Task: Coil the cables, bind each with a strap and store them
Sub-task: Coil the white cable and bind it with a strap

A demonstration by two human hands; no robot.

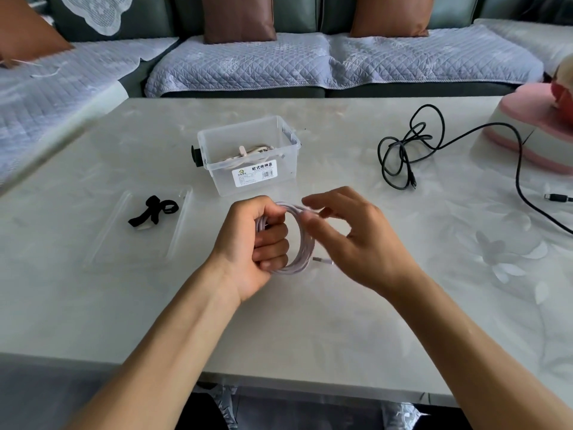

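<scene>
My left hand (254,243) grips a pale lilac cable (302,243) wound into a coil, held above the table's middle. My right hand (350,234) is at the coil's right side, with finger and thumb pinching its strands; it is blurred. The cable's plug end (322,261) sticks out to the right below the coil. A clear plastic storage box (288,162) stands just behind the hands with a beige bound cable (248,152) inside. Black straps (153,211) lie on a clear lid (173,237) at the left. A loose black cable (403,150) lies tangled at the right.
A second black cord (521,169) runs from a pink and white object (533,135) at the right edge, and a black plug (556,198) lies near it. A sofa with quilted covers stands behind the table (124,305).
</scene>
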